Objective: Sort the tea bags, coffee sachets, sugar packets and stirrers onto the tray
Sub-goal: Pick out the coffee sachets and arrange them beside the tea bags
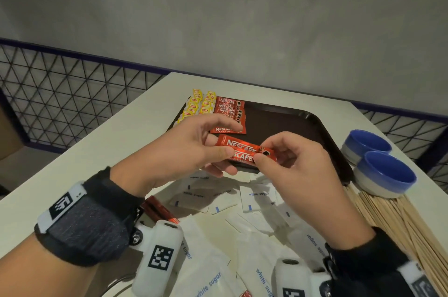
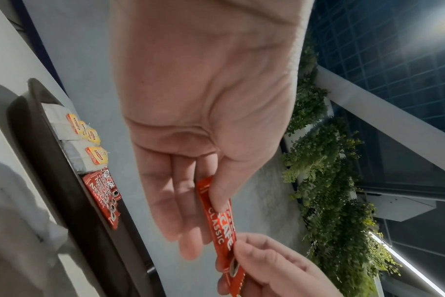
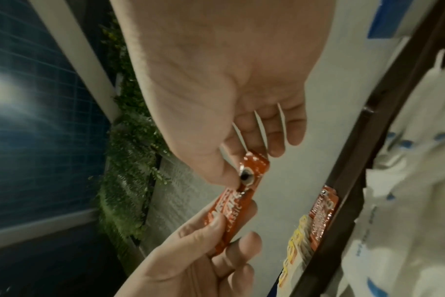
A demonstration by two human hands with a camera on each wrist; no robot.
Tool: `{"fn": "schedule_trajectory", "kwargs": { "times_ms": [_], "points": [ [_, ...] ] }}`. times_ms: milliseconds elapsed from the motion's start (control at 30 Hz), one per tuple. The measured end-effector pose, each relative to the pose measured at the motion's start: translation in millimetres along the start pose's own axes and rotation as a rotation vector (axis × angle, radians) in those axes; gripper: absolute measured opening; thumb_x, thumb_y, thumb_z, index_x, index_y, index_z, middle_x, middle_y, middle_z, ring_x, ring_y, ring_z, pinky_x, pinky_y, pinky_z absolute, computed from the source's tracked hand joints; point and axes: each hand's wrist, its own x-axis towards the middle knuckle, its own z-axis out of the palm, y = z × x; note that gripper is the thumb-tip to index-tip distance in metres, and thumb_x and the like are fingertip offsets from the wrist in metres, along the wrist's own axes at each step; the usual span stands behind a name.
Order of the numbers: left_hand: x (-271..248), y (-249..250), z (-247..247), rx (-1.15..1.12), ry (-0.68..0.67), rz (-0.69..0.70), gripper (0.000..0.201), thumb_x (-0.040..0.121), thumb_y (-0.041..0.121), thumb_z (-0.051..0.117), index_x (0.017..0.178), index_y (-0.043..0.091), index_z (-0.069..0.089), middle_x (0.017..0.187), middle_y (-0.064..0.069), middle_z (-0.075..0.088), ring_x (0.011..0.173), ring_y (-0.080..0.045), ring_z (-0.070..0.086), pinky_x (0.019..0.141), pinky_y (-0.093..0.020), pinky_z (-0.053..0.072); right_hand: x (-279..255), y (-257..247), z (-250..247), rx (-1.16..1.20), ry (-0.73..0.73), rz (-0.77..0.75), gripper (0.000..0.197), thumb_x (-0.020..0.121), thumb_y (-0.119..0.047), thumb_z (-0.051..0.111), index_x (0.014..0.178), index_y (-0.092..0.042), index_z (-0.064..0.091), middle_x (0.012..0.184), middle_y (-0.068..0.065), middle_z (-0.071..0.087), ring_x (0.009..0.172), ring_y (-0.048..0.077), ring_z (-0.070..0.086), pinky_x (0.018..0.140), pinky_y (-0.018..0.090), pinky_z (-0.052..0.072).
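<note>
Both hands hold red coffee sachets (image 1: 244, 151) above the near edge of the dark tray (image 1: 291, 124). My left hand (image 1: 194, 149) pinches their left end between thumb and fingers, and my right hand (image 1: 278, 158) pinches the right end. The left wrist view shows the sachet (image 2: 218, 227) under my left thumb; the right wrist view shows it (image 3: 236, 197) under my right thumb. On the tray's far left lie yellow-tagged tea bags (image 1: 198, 105) and a stack of coffee sachets (image 1: 230, 112). White sugar packets (image 1: 257, 197) litter the table below my hands. Wooden stirrers (image 1: 400, 224) lie at the right.
Two blue-and-white bowls (image 1: 385, 173) stand right of the tray, by the stirrers. More red sachets (image 1: 157, 209) lie under my left wrist. A wire mesh fence (image 1: 60, 93) runs behind the white table (image 1: 72, 175), whose left edge drops off.
</note>
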Motion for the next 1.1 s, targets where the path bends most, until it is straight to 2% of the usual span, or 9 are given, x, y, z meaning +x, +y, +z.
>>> {"fn": "schedule_trajectory", "kwargs": {
  "times_ms": [67,233,367,467,600,733,900,1000,1100],
  "points": [
    [0,0,-3,0.014,-0.016,-0.004,0.042,0.097,0.000,0.066,0.132,0.022,0.060,0.097,-0.018,0.080,0.086,-0.032,0.078,0.080,-0.044,0.062,0,-9,-2,-0.069,-0.066,0.024,0.004,0.088,-0.029,0.074,0.090,-0.029,0.071,0.081,-0.014,0.070,0.073,0.000,0.063,0.059,0.016,0.049],
    [-2,6,-12,0.005,-0.031,-0.028,0.042,0.095,0.002,0.069,0.130,0.023,0.061,0.099,-0.017,0.080,0.091,-0.032,0.078,0.077,-0.040,0.060,30,-41,-21,-0.346,-0.424,0.036,0.005,0.089,-0.033,0.076,0.091,-0.028,0.074,0.079,-0.011,0.073,0.061,0.000,0.063,0.053,0.017,0.044],
    [2,9,-23,-0.040,0.202,-0.030,0.039,0.093,0.011,0.076,0.128,0.022,0.062,0.101,-0.011,0.081,0.091,-0.025,0.080,0.077,-0.040,0.062,83,-50,-23,-0.430,-0.464,0.054,0.008,0.087,-0.026,0.079,0.089,-0.019,0.076,0.086,-0.007,0.074,0.083,0.012,0.066,0.072,0.029,0.049],
    [3,11,-35,-0.139,0.393,-0.002,0.032,0.090,0.013,0.079,0.118,0.021,0.066,0.114,-0.010,0.077,0.090,-0.025,0.079,0.071,-0.036,0.064,123,-30,-11,-0.494,-0.461,0.089,0.008,0.084,-0.019,0.081,0.088,-0.014,0.077,0.090,0.000,0.076,0.092,0.017,0.066,0.084,0.036,0.052],
    [4,11,-50,-0.224,0.520,0.020,0.025,0.091,0.015,0.077,0.113,0.020,0.067,0.114,-0.009,0.077,0.096,-0.027,0.078,0.076,-0.038,0.064,154,-3,15,-0.636,-0.571,0.094,0.009,0.081,-0.019,0.082,0.085,-0.013,0.077,0.088,0.001,0.076,0.090,0.019,0.068,0.079,0.031,0.051],
    [4,9,-64,-0.306,0.590,0.043,0.023,0.091,0.012,0.077,0.110,0.016,0.067,0.109,-0.011,0.079,0.083,-0.021,0.076,0.075,-0.037,0.064,168,8,42,-0.701,-0.699,0.050,0.017,0.080,-0.023,0.084,0.086,-0.010,0.075,0.092,0.007,0.076,0.092,0.023,0.070,0.089,0.040,0.054],
    [5,8,-67,-0.319,0.638,0.059,0.018,0.090,0.009,0.077,0.103,0.017,0.069,0.104,-0.010,0.080,0.076,-0.016,0.074,0.067,-0.030,0.060,179,15,58,-0.685,-0.729,0.049,0.019,0.081,-0.020,0.084,0.094,-0.013,0.072,0.080,0.002,0.074,0.065,0.010,0.063,0.062,0.027,0.049],
    [8,5,-62,-0.306,0.613,0.047,0.016,0.090,0.007,0.076,0.100,0.016,0.070,0.104,-0.012,0.079,0.073,-0.015,0.072,0.069,-0.032,0.059,183,18,60,-0.672,-0.717,0.049,0.021,0.080,-0.019,0.085,0.095,-0.017,0.070,0.086,0.003,0.075,0.067,0.011,0.064,0.060,0.026,0.048],
    [10,3,-61,-0.292,0.600,0.043,0.014,0.090,0.008,0.076,0.097,0.017,0.070,0.103,-0.011,0.080,0.073,-0.015,0.072,0.064,-0.030,0.058,186,20,60,-0.738,-0.718,0.004,0.025,0.080,-0.022,0.086,0.096,-0.021,0.068,0.087,0.004,0.076,0.067,0.012,0.067,0.060,0.024,0.049]
  ]
}}
